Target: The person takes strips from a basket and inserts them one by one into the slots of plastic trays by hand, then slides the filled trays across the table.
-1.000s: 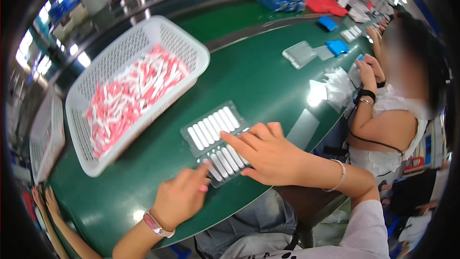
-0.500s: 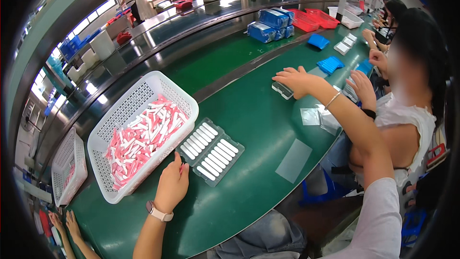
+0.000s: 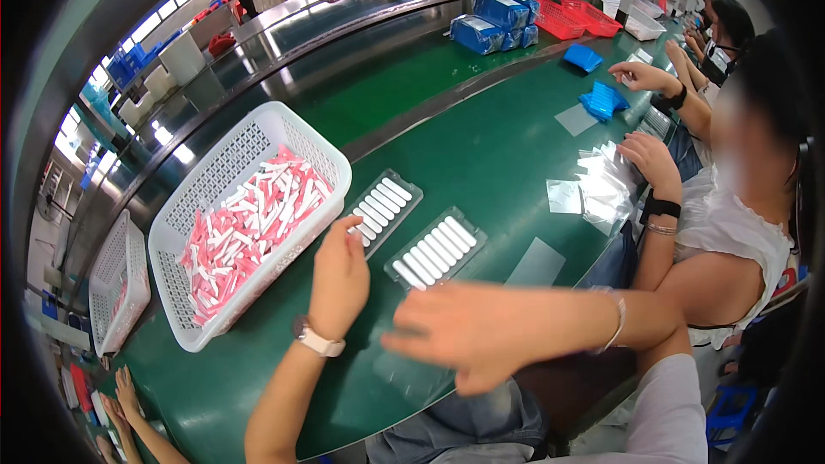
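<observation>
while the left hand (image 3: 340, 279) bends its fingers at the near end of the left tray (image 3: 416, 194), pinching or merely touching i cannot tell, the right hand (image 3: 464, 331) is blurred above a faint clear piece (image 3: 414, 378), its grip unclear. both trays lie on the table (image 3: 481, 163), each with a row of sticks (image 3: 438, 251). likely step: arranging trays; the next move calls for a light, level touch.
</observation>
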`<state>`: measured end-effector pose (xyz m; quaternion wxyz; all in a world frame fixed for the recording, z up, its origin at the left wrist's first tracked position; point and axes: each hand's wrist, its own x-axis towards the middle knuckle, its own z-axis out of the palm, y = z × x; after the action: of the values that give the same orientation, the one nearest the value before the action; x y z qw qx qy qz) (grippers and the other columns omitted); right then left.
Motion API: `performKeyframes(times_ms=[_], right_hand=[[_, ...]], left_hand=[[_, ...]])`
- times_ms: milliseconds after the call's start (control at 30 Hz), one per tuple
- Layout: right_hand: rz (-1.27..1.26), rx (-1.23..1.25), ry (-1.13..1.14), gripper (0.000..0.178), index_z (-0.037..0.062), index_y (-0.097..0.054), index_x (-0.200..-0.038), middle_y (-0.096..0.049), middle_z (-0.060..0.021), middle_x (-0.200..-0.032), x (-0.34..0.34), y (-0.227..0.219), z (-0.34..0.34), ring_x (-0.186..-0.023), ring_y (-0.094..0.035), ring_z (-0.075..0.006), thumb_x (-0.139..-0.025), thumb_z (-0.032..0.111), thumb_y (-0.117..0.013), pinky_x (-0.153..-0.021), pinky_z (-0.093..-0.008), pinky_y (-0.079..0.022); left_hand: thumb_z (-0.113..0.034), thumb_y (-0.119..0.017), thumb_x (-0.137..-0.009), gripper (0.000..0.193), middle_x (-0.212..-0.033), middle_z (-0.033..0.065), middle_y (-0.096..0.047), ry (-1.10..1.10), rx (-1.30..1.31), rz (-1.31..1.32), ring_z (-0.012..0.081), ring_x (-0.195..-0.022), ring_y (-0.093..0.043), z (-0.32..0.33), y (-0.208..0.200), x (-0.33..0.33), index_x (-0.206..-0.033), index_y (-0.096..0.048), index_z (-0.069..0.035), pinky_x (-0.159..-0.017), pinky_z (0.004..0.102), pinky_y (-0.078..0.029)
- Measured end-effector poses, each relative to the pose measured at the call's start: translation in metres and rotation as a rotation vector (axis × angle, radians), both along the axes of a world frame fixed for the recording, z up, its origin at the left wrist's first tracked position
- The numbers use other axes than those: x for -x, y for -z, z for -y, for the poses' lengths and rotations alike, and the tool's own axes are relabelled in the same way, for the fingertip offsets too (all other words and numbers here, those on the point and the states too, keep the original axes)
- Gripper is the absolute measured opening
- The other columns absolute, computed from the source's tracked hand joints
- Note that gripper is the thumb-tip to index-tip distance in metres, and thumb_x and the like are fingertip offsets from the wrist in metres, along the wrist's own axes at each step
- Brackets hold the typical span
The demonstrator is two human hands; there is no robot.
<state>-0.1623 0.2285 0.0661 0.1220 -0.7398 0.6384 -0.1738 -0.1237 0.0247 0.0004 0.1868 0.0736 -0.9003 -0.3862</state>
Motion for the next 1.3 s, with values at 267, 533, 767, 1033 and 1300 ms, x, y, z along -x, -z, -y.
performKeyframes(times_ms=[267,533,767,1033,1300], right_hand=[[-0.041,0.112,0.115,0.051,-0.0055,-0.058,-0.106,-0.053,-0.0101,-0.100,-0.045,0.046,0.032,-0.098,-0.048,-0.0248,-0.061,0.017,-0.069,-0.074,-0.0336,-0.043],[0.719,0.245,0.475,0.021,0.0039,-0.068,-0.099,-0.062,-0.0055,-0.087,-0.027,0.033,0.060,-0.062,-0.055,-0.0111,-0.078,0.004,-0.070,-0.057,-0.0215,-0.043],[0.720,0.218,0.415,0.020,0.0077,-0.069,-0.094,-0.061,-0.0024,-0.088,-0.040,0.040,0.067,-0.064,-0.054,-0.0110,-0.074,0.004,-0.073,-0.054,-0.0235,-0.040],[-0.419,0.752,0.182,0.025,0.0164,-0.070,-0.087,-0.064,0.0071,-0.091,-0.062,0.048,0.006,-0.074,-0.052,-0.0072,-0.064,0.009,-0.073,-0.060,-0.0260,-0.033],[-0.044,0.573,0.375,0.020,0.0102,-0.068,-0.086,-0.067,0.0004,-0.093,-0.045,0.049,0.000,-0.072,-0.058,-0.0114,-0.067,0.003,-0.070,-0.058,-0.0280,-0.035]], left_hand=[[-0.010,-0.048,-0.084,0.028,-0.080,0.0071,-0.050,0.092,-1.696,0.499,0.0090,-0.055,-0.037,0.039,-0.025,-0.088,-0.108,-0.052,0.004,-0.041,0.0204,-0.027],[-0.020,-0.056,-0.094,0.025,-0.080,0.0012,-0.057,0.274,-1.286,0.562,0.0030,-0.053,-0.038,0.030,-0.033,-0.118,-0.108,-0.060,0.000,-0.045,0.0198,-0.029],[-0.024,-0.062,-0.091,0.020,-0.068,-0.0042,-0.058,0.239,-0.894,0.534,0.0036,-0.053,-0.040,0.029,-0.025,-0.128,-0.096,-0.062,-0.005,-0.047,0.0199,-0.033],[-0.034,-0.044,-0.095,0.036,-0.110,0.0182,-0.054,0.217,-1.873,0.267,0.0120,-0.067,-0.043,0.041,-0.009,-0.129,-0.111,-0.053,-0.004,-0.056,0.0242,-0.036],[-0.010,-0.044,-0.083,0.040,-0.112,0.0197,-0.052,0.367,-1.980,0.157,0.0172,-0.077,-0.047,0.038,0.000,-0.132,-0.122,-0.049,-0.005,-0.067,0.0304,-0.040]])
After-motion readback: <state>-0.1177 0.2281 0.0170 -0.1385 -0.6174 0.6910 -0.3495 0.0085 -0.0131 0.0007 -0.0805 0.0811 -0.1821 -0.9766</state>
